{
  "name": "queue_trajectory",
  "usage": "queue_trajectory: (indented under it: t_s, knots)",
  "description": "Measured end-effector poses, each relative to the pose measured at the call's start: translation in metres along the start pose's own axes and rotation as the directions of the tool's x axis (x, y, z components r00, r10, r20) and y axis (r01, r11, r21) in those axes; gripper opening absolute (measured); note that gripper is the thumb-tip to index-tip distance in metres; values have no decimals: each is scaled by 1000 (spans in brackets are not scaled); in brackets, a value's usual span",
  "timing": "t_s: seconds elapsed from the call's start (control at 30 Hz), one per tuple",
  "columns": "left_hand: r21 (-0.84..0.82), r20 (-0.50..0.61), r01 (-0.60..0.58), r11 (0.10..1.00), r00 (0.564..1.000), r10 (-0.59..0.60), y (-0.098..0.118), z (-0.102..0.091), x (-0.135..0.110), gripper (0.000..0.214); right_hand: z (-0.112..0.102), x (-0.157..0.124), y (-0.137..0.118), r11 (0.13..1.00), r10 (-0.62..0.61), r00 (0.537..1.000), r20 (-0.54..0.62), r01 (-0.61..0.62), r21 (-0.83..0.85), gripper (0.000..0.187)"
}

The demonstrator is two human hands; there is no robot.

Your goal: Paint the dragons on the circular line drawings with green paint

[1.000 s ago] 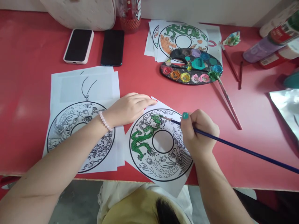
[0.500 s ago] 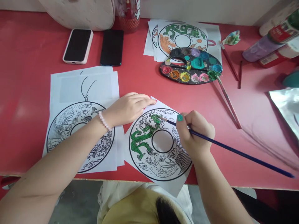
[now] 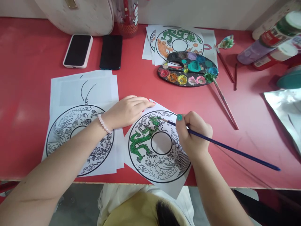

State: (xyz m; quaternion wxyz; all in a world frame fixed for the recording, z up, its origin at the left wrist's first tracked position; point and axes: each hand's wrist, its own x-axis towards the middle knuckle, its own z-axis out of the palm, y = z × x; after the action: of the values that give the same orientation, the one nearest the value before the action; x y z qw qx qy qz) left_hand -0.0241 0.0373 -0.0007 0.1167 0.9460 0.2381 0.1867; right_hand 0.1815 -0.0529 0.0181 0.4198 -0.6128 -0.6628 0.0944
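Note:
Between the thumb and fingers of my right hand (image 3: 194,133) is a thin blue paintbrush (image 3: 225,144). Its tip meets the head of a green-painted dragon (image 3: 138,139) on a sheet with a ring-shaped line drawing (image 3: 162,171). The phoenix part of that drawing is uncoloured. My left hand (image 3: 129,110) lies flat, fingers stretched out, with its fingertips on the upper left edge of the sheet. Under my left forearm lies a stack of uncoloured printed sheets (image 3: 63,91), partly covered by the arm.
Behind the drawing sits a paint palette (image 3: 175,70), overlapping finished-looking coloured sheets (image 3: 150,53). A red-handled brush (image 3: 227,106) leans on its right edge. Two phones (image 3: 78,51), a round bag (image 3: 94,18) and a cup (image 3: 127,22) stand farther back. Paint bottles (image 3: 251,51) crowd the right.
The rear end of the blue brush has swung a little left and up, while its tip stays at the dragon's head. My left hand keeps its place. The whole view has shifted slightly.

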Motion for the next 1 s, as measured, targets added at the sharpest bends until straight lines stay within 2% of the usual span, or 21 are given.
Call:
queue_trajectory:
  t_s: [0.1, 0.23, 0.3, 0.5, 0.7, 0.83, 0.87, 1.0]
  knots:
    - [3, -1, 3, 1000, 1000, -3, 0, 0, 0, 34, 0, 0, -1, 1000, 20, 1000, -8, -20, -2, 35]
    - [11, -1, 2, 1000, 1000, -2, 0, 0, 0, 34, 1, 0, 1, 998, -41, 999, 30, 39, 51, 34]
    - [13, -4, -3, 1000, 1000, 3, 0, 0, 0, 34, 1, 1, 2, 999, -40, 999, 12, 39, 35, 35]
    - [12, -8, -2, 1000, 1000, 2, 0, 0, 0, 34, -1, 1, 1, 1000, -1, 1000, -7, 1, 13, 36]
    - [6, 0, -7, 1000, 1000, 7, -2, 1, -2, 35, -2, 1, 9, 982, 113, 992, -53, -104, 155, 35]
    - [5, 20, 4, 1000, 1000, -4, -4, 2, -2, 34, -22, 26, 26, 971, 188, 975, -118, -167, 172, 34]
    - [2, 23, 3, 1000, 1000, -3, -4, 2, -2, 34, -29, 36, 33, 967, 210, 973, -97, -192, 167, 33]
    - [10, 3, -25, 1000, 1000, 25, -4, 3, -3, 33, -52, 80, 70, 964, 265, 957, -120, -261, 45, 34]
